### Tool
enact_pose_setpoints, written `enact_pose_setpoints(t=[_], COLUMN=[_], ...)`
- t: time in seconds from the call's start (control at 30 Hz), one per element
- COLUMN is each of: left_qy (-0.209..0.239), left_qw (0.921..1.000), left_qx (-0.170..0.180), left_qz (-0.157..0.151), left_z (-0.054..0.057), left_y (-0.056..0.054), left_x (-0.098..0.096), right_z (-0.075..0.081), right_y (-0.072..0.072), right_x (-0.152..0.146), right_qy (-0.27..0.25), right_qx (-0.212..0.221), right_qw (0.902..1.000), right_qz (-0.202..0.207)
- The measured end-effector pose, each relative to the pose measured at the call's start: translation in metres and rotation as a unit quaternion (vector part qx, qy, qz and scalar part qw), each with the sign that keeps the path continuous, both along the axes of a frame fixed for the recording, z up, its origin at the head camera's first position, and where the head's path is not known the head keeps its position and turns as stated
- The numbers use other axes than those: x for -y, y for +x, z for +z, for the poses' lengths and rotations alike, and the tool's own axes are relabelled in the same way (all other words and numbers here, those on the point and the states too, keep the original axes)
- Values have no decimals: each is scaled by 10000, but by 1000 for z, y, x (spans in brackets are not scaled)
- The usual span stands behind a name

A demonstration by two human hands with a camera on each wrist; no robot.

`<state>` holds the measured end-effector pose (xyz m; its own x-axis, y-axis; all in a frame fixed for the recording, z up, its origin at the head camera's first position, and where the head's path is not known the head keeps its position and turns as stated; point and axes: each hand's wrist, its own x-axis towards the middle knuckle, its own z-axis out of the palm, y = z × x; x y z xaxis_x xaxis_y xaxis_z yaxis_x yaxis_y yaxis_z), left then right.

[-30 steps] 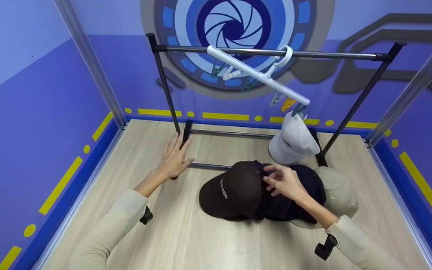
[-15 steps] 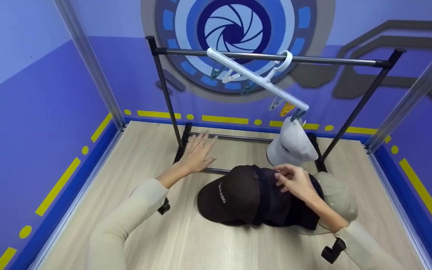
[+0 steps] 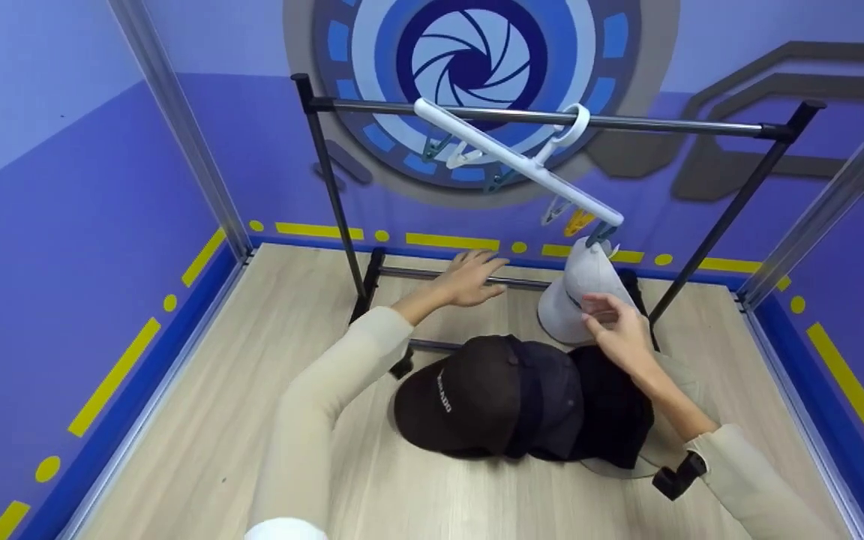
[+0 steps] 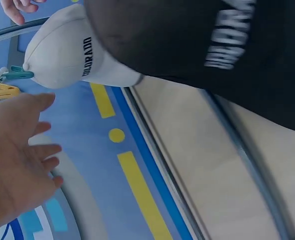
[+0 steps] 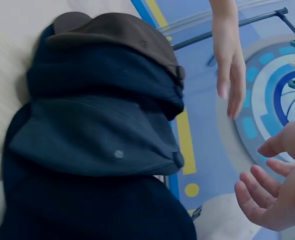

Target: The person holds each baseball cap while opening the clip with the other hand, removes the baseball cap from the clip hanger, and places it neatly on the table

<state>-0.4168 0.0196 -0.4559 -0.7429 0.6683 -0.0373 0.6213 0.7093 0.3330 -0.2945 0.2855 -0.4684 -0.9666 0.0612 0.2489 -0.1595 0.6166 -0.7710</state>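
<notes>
My left hand (image 3: 469, 279) is in the air above the rack's lower bars, fingers extended, holding nothing. My right hand (image 3: 622, 334) has loosely bent fingers with nothing between them; it overlaps the white cap (image 3: 563, 311) in the head view. That cap hangs by a dark green clip (image 3: 601, 234) at the low end of a white clip hanger (image 3: 507, 154). In the left wrist view, the white cap (image 4: 62, 50) reads COLORADO. Below the hands lies a row of nested caps: dark brown (image 3: 477, 390) at the left, dark grey (image 3: 563, 405), black (image 3: 612, 427), then beige (image 3: 691, 375), partly hidden by the right forearm.
A black and metal rack (image 3: 672, 124) carries the tilted hanger on its top bar. Other clips on it include a yellow clip (image 3: 578, 222) and a white clip (image 3: 464, 156). Patterned blue walls (image 3: 237, 150) enclose the wooden tabletop (image 3: 199, 420) at the back and sides.
My left hand has left the rack's left foot and moved right, toward the middle. The right hand has risen from over the dark caps and shifted right toward the white cap.
</notes>
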Motion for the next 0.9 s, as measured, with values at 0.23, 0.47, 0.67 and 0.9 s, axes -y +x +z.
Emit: enact_pose_setpoints(t=[0.23,0.47,0.67,0.9], left_qy=[999,2194,2793,2719], left_qw=[9920,9597,9376,9362], left_qx=[774,1583,1991,2193], left_qz=[-68,756,573,395], left_z=[10,5,8,3], left_y=[-40,-58,-60,-63], left_x=[-45,-71,-96,-122], right_z=[7,11,7,-2], right_y=[-21,-46,-68,-86], right_x=[-10,-24,-30,-33], right_qy=[-47,-8,-85,0], right_qx=[-173,-174,-44,205], right_qw=[9992,9958,9951,9952], right_qz=[-351,-902,-985,-953])
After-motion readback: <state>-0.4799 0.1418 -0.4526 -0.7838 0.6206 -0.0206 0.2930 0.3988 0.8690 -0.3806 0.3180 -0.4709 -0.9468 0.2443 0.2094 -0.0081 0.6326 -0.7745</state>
